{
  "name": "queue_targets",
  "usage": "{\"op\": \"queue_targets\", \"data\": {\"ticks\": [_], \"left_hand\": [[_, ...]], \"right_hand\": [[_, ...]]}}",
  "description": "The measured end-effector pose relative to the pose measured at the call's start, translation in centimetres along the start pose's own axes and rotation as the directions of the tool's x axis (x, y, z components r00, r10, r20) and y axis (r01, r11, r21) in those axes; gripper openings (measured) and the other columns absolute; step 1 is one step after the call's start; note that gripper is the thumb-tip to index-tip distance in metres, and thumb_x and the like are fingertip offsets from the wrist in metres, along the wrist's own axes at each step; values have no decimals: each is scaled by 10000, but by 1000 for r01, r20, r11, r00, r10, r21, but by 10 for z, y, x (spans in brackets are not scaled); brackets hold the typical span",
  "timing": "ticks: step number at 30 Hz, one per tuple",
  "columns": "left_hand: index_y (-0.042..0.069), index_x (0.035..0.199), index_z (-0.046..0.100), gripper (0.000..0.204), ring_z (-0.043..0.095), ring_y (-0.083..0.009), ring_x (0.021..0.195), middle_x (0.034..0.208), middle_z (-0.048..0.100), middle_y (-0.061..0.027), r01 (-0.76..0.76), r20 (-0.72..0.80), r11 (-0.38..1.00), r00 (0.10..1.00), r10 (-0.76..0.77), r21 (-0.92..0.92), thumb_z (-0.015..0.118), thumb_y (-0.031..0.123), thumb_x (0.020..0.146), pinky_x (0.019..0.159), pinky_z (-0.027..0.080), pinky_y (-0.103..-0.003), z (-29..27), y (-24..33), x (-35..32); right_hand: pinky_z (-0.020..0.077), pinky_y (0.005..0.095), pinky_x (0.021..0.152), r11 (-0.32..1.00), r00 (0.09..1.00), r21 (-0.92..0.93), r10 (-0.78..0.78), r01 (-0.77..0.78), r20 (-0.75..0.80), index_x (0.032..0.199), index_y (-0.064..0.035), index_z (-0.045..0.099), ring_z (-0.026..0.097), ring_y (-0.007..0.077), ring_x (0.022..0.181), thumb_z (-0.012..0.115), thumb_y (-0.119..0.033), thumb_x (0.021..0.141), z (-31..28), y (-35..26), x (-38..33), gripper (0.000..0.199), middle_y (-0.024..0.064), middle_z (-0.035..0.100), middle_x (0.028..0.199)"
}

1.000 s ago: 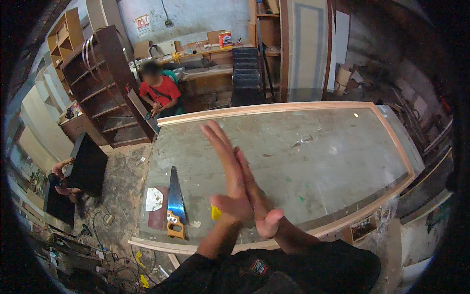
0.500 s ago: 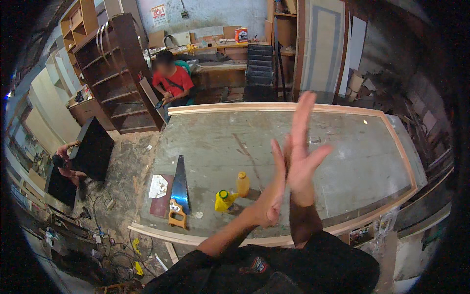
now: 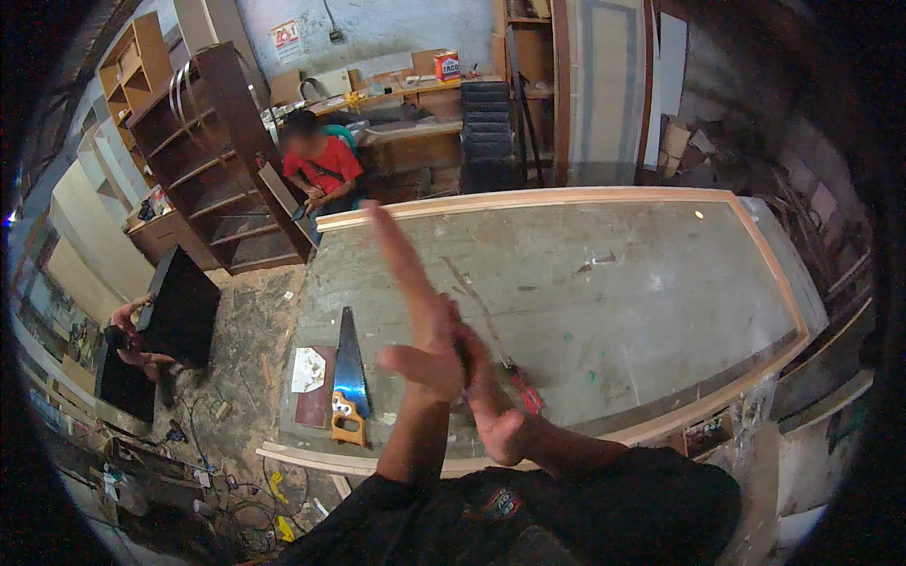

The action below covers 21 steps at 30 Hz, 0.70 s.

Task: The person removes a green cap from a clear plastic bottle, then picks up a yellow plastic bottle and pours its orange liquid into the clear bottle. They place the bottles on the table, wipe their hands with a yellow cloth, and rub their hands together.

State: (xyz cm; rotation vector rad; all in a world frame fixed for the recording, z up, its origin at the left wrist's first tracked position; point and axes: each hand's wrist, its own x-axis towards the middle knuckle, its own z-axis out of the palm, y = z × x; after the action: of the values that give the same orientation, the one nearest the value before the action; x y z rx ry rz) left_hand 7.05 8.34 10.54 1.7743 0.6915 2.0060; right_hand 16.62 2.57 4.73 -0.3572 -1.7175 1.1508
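My left hand [image 3: 425,325] is raised over the table, fingers stretched toward the far left and thumb out to the side. Against its palm lies my right hand [image 3: 493,401], its fingers straight and partly covered by the left; both look open, and I see nothing held. A red-handled tool [image 3: 527,389] shows on the tabletop beside my right hand; its kind is unclear. Left of my hands lies a handsaw [image 3: 349,373] with a wooden handle, next to a dark red board [image 3: 314,401] with a white scrap [image 3: 308,369] on it.
Pale wooden strips [image 3: 566,195] edge the large grey-green table [image 3: 642,311]. Beyond it, a person in a red shirt [image 3: 326,165] sits by a brown shelf unit [image 3: 217,170] and a black chair [image 3: 487,132]. Another person [image 3: 132,335] handles dark panels on the left; cables [image 3: 236,505] litter the floor.
My pressed-together hands have swung from right to left, with the left hand's fingers now reaching farthest. They now cover the two yellow bottles' place; the red-handled tool has come into sight.
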Motion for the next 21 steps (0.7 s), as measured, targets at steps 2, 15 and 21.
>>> {"op": "queue_targets", "data": {"ticks": [2,15,21], "left_hand": [[18,1618,-102,1354,-77,-351,1577,1707,-105,-200,92,163,995,982,-96,32,-55,1007,695,1252,-60,-486,2,2,-16],[9,1636,42,1308,-43,-352,1584,1712,3,-209,250,100,952,967,-235,-179,-35,975,756,1237,-118,-514,9,-28,-48],[-76,1593,-52,1353,-135,-369,1564,1683,-124,-261,66,316,956,948,29,-287,-44,978,746,1236,-112,-511,3,-21,-49]], "right_hand": [[203,417,1193,991,992,114,81,-70,-98,1536,120,0,314,284,1430,89,-987,762,1,0,-5,1353,230,264,1539],[-34,488,1248,996,997,-41,74,-75,-13,1593,43,-141,-134,354,1562,145,-952,807,0,24,-34,1300,240,-174,1681],[-80,487,1240,995,990,-99,-5,-9,-140,1592,37,-150,-149,357,1559,-49,-964,740,18,18,-41,1318,232,-174,1684]]}}
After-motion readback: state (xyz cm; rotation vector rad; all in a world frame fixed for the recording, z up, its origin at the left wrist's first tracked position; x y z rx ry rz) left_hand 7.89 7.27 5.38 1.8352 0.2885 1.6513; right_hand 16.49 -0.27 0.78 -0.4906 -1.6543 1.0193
